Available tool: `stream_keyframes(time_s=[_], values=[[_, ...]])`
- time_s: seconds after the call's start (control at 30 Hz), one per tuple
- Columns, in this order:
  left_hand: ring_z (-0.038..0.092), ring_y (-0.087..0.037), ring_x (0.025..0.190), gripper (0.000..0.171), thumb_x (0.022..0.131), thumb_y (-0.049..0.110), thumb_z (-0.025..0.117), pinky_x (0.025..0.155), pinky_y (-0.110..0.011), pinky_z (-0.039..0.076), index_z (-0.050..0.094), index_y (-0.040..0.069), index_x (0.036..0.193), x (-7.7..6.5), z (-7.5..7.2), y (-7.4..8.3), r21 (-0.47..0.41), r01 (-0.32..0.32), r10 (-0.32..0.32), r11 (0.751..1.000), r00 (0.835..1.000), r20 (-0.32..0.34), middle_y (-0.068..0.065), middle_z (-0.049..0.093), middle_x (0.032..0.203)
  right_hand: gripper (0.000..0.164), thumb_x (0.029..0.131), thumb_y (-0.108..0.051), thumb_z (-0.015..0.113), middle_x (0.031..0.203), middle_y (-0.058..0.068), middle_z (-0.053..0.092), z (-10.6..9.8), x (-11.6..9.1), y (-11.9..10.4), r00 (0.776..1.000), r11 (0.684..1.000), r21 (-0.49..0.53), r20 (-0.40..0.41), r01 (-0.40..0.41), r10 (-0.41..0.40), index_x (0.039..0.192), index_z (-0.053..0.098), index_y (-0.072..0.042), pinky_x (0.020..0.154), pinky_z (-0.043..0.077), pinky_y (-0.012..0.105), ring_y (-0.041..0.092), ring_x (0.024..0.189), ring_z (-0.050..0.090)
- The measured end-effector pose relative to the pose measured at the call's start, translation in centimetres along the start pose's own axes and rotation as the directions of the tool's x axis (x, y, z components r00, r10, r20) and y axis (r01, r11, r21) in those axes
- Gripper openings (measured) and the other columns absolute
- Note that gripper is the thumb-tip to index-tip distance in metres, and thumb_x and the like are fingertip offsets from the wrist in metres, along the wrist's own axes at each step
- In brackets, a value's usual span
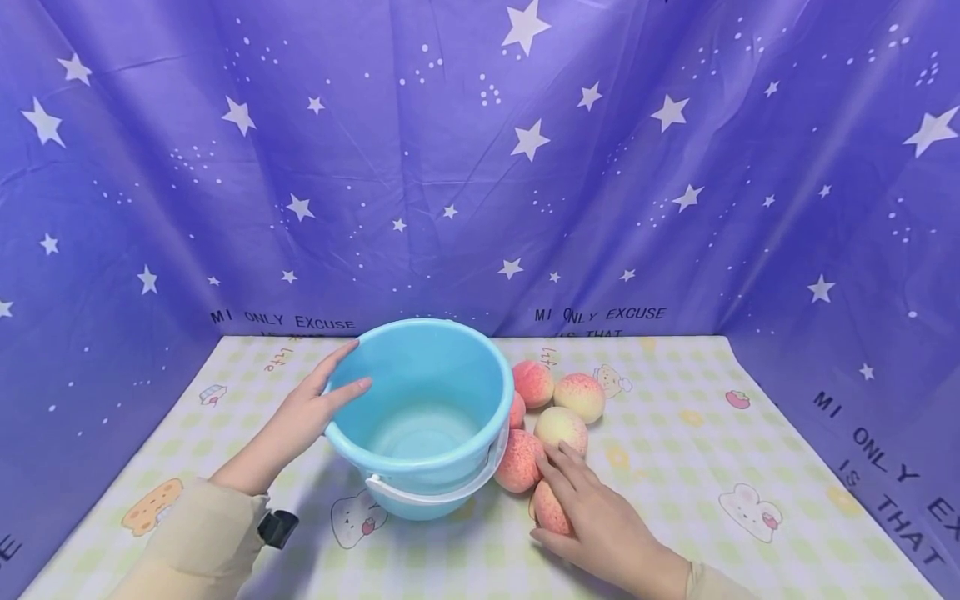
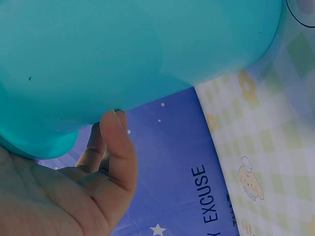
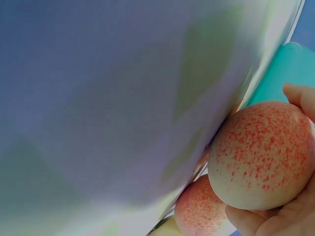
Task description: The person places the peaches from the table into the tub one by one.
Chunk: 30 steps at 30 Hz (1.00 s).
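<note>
A light-blue bucket (image 1: 420, 367) stands left of centre in the head view, its opening facing up and a white handle (image 1: 442, 498) hanging across its near side. My left hand (image 1: 303, 417) holds the bucket by its left rim, thumb over the edge and fingers along the outside. The left wrist view shows those fingers (image 2: 120, 147) against the blue wall. To the right, my right hand (image 1: 600, 521) grips a red-speckled peach (image 3: 261, 157) low on the table, fingers over it and thumb on the near side. Part of that peach is hidden by the hand.
Several more peaches cluster beside the bucket's right side, among them a red one (image 1: 517, 462), a pale one (image 1: 558, 425) and a mixed one (image 1: 581, 396) behind. A checked cloth (image 1: 660, 467) covers the table. Purple starry curtains (image 1: 420, 167) enclose the back and sides.
</note>
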State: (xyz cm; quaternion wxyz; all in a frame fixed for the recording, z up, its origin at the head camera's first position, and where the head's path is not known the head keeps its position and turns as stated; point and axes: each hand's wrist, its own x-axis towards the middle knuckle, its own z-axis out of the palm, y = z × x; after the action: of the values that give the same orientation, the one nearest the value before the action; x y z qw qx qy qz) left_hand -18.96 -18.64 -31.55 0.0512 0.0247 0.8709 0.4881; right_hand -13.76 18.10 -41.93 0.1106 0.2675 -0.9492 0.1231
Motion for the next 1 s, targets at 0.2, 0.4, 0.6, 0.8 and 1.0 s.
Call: stream_keyframes(time_s=[0.2,0.4,0.6,0.8,1.0], values=[[0.032,-0.045,0.143,0.077,0.099,0.047,0.055,0.110,-0.058,0.041,0.011,0.031,0.160,0.09,-0.01,-0.13,-0.004,0.001,-0.001,1.000,1.000,-0.001,-0.014,0.010,0.167,0.080,0.079,-0.045,0.080,0.148,0.019,0.047,-0.16,-0.09,0.06,1.000,1.000,0.024,0.019,0.017,-0.018,0.140,0.051,-0.002,0.101,0.049,0.053,0.042,0.138,0.043],[0.037,-0.045,0.141,0.077,0.099,0.046,0.055,0.107,-0.057,0.045,0.011,0.031,0.160,0.12,0.00,-0.13,-0.020,0.002,-0.002,1.000,1.000,-0.002,-0.016,0.012,0.166,0.081,0.075,-0.041,0.083,0.147,0.018,0.048,-0.31,-0.15,0.09,0.999,0.999,0.025,0.032,0.020,-0.021,0.139,0.052,-0.003,0.101,0.050,0.053,0.043,0.137,0.045],[0.045,-0.044,0.135,0.076,0.099,0.045,0.055,0.101,-0.053,0.051,0.012,0.031,0.160,0.08,0.02,-0.13,-0.026,0.003,-0.003,1.000,1.000,-0.006,-0.017,0.014,0.166,0.079,0.074,-0.036,0.084,0.145,0.014,0.050,-0.22,-0.23,0.15,1.000,0.999,0.030,0.018,0.020,-0.021,0.140,0.052,-0.005,0.095,0.054,0.050,0.038,0.133,0.049],[0.050,-0.043,0.130,0.077,0.099,0.045,0.055,0.096,-0.050,0.055,0.011,0.032,0.160,0.08,0.03,-0.19,-0.030,0.005,-0.006,1.000,1.000,-0.007,-0.017,0.014,0.165,0.075,0.072,-0.032,0.085,0.140,0.010,0.053,-0.09,-0.26,0.31,0.999,0.999,0.014,-0.033,0.044,-0.044,0.136,0.054,-0.009,0.092,0.056,0.044,0.029,0.128,0.053],[0.046,-0.043,0.134,0.076,0.099,0.045,0.055,0.101,-0.052,0.051,0.012,0.031,0.160,0.06,0.04,-0.11,-0.018,-0.005,0.005,1.000,1.000,-0.009,-0.016,0.014,0.166,0.065,0.072,-0.028,0.084,0.133,0.006,0.056,-0.03,-0.21,0.30,0.997,0.998,-0.001,-0.053,0.056,-0.056,0.130,0.057,-0.016,0.089,0.058,0.041,0.024,0.122,0.056]])
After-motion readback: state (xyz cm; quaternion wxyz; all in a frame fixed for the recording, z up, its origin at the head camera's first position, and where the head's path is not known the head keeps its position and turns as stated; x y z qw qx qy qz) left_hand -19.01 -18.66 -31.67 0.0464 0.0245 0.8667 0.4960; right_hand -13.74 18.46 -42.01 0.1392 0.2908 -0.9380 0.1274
